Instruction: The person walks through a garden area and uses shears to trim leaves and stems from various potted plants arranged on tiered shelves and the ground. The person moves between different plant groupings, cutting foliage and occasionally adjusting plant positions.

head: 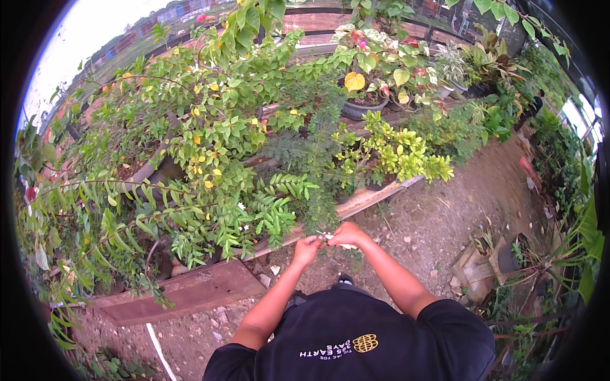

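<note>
Both of my hands meet in front of my body, at the near edge of a wooden plant bench. My right hand is closed around a small white tool, mostly covered by the fingers; its exact kind is unclear. Just left of it, the fingertips of my left hand pinch what looks like a thin plant sprig, too small to make out well. Fine feathery foliage hangs down right beyond the fingers. A leafy shrub with small white flowers grows to the left of my hands.
A yellow-green potted shrub and a grey pot stand on the bench. A reddish-brown board lies at left. Stony ground runs along the right, past a wooden planter. Another person is far right.
</note>
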`<state>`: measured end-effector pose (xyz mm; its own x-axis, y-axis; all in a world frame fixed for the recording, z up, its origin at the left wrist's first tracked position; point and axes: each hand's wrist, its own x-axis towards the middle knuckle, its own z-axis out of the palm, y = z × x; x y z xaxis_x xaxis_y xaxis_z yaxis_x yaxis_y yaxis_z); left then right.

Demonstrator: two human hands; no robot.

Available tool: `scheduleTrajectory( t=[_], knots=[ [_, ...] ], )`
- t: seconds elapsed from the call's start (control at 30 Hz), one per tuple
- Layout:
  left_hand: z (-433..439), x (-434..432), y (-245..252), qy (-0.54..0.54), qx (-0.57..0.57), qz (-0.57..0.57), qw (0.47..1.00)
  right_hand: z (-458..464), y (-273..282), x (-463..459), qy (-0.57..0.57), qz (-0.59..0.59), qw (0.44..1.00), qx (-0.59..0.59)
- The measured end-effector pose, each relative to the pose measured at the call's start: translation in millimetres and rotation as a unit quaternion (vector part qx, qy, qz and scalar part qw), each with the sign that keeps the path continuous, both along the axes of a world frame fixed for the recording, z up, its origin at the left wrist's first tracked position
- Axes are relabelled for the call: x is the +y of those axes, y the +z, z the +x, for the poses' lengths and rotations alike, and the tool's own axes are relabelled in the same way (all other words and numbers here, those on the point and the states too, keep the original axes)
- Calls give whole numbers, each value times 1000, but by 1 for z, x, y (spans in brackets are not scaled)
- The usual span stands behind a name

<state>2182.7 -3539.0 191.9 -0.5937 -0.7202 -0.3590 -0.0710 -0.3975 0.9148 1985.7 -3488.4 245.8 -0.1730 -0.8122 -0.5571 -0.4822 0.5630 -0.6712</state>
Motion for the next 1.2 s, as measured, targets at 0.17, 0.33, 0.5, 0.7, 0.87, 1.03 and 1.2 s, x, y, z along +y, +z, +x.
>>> scheduleTrajectory(
  t=[0.17,0.33,0.5,0.7,0.87,1.03,1.2],
  knots=[
    [15,1,-6,-147,-67,-75,984,4,30,13,-44,-10,999,-9],
    [23,8,-12,-272,-185,-92,940,-3,28,43,-83,22,995,-56],
    [37,-11,-98,-145,-187,78,968,-11,6,94,-134,6,989,-62],
    [48,-28,-126,-117,-173,110,972,-15,-12,149,-275,0,959,-74],
    [10,-2,-89,-244,-94,156,953,-21,-21,179,-367,-13,926,-85],
    [-25,31,-62,-364,-16,154,918,-27,-33,204,-420,-26,903,-89],
    [-51,57,-73,-283,-1,197,939,-21,-18,212,-436,-35,895,-82]
  ],
)
